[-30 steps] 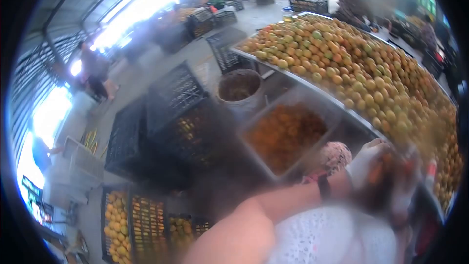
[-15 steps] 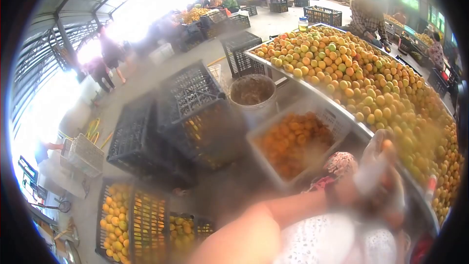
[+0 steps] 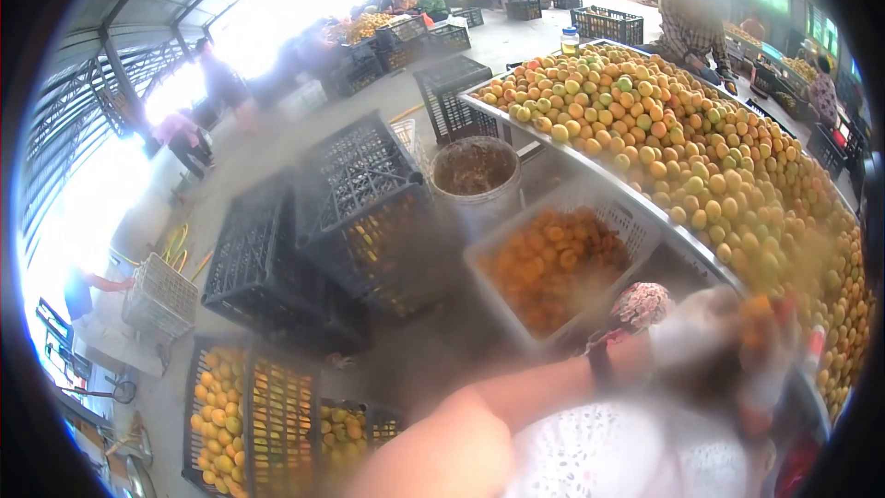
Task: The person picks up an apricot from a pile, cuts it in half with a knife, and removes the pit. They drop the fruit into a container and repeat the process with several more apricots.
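My left hand [image 3: 696, 327], in a whitish glove with a dark band at the wrist, is at the near edge of the metal table. My right hand [image 3: 772, 373] is close against it, smeared by motion and lens haze. An orange apricot [image 3: 758, 315] shows between the two hands, the left fingers closed about it. The right fingers are too blurred to read. Beyond the hands, a heap of yellow-orange apricots [image 3: 636, 115] covers the table [image 3: 599, 171]. Below, to the left, a white plastic basket [image 3: 636, 221] holds darker orange apricot pieces [image 3: 558, 263].
A dirty bucket [image 3: 475, 171] stands beside the basket. Black crates [image 3: 249, 249] are stacked on the left; a crate of apricots [image 3: 217, 410] is at lower left. A jar [image 3: 570, 41] stands at the table's far corner. Another person [image 3: 691, 32] sits across the table.
My left hand has come down from over the heap and turned toward my right hand, with the orange fruit now between them. In the background, people at the left have shifted.
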A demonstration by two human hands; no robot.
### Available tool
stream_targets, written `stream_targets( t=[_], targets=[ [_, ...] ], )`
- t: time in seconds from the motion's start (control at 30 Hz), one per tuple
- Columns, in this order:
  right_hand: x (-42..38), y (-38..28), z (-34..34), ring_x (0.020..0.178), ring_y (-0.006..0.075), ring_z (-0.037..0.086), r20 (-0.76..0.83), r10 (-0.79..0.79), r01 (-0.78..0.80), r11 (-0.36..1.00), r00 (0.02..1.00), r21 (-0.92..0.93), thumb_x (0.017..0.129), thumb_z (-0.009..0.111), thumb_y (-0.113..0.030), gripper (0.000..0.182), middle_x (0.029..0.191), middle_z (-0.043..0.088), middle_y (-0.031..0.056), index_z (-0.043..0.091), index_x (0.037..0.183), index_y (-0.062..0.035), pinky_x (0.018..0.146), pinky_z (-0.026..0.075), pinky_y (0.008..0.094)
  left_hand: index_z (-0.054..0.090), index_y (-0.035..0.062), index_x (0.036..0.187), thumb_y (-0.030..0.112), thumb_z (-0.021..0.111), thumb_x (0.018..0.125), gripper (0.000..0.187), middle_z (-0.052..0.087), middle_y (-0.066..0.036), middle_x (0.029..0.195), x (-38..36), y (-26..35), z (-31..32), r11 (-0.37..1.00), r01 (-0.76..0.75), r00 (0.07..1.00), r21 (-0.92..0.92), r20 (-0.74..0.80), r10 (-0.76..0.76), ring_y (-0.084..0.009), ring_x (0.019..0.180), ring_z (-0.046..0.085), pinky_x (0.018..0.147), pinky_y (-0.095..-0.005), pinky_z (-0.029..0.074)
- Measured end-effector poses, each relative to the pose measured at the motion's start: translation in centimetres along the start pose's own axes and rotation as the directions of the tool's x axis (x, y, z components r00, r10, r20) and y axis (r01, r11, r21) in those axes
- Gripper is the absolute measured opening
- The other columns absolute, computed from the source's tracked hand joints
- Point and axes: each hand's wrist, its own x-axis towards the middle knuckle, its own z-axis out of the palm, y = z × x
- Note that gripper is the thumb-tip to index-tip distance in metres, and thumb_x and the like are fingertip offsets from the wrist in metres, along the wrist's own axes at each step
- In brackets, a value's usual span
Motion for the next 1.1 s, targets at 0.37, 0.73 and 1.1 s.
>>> stream_targets(
  t=[0.37, 0.73, 1.1],
  targets=[
    [-1.7, -0.7, -1.2, 0.121, 0.0255, 0.056, 0.604, 0.508, -0.753, 0.148, 0.614, 0.641, 0.097, 0.052, -0.004, 0.046, 0.134, 0.055, 0.0177, 0.044, 0.141, 0.0048, 0.097, 0.048, 0.0325, 0.060, -0.0011, 0.107, 0.022, 0.068, 0.084, 0.033, 0.064, -0.005, 0.091, -0.5, 0.8, 0.7, 0.945, 0.003, 0.961, -0.327, 0.263, 0.088, -0.0107, 0.082, 0.058, 0.071, -0.0279, 0.050],
    [-0.5, -0.5, -1.9, 0.120, 0.0270, 0.056, 0.347, 0.381, -0.515, 0.629, 0.857, 0.583, 0.096, 0.051, 0.002, 0.049, 0.139, 0.049, 0.0171, 0.038, 0.143, 0.0048, 0.102, 0.048, 0.0354, 0.062, 0.0054, 0.099, 0.019, 0.066, 0.090, 0.017, 0.061, -0.002, 0.086, 0.3, 1.1, 0.2, 0.950, 0.156, 0.986, -0.271, 0.097, -0.134, -0.0092, 0.072, 0.057, 0.057, -0.0249, 0.046],
    [4.9, -4.5, -6.1, 0.077, 0.0371, 0.069, 0.556, 0.314, -0.629, 0.527, 0.770, 0.572, 0.077, 0.076, -0.014, 0.041, 0.083, 0.067, 0.0188, 0.055, 0.109, -0.0029, 0.065, 0.055, 0.0408, 0.065, -0.0024, 0.109, 0.015, 0.057, 0.096, 0.023, 0.070, -0.009, 0.089, -0.7, -0.5, -0.4, 0.997, 0.055, 0.985, 0.059, 0.161, -0.064, -0.0113, 0.078, 0.064, 0.067, -0.0268, 0.053]
  ],
)
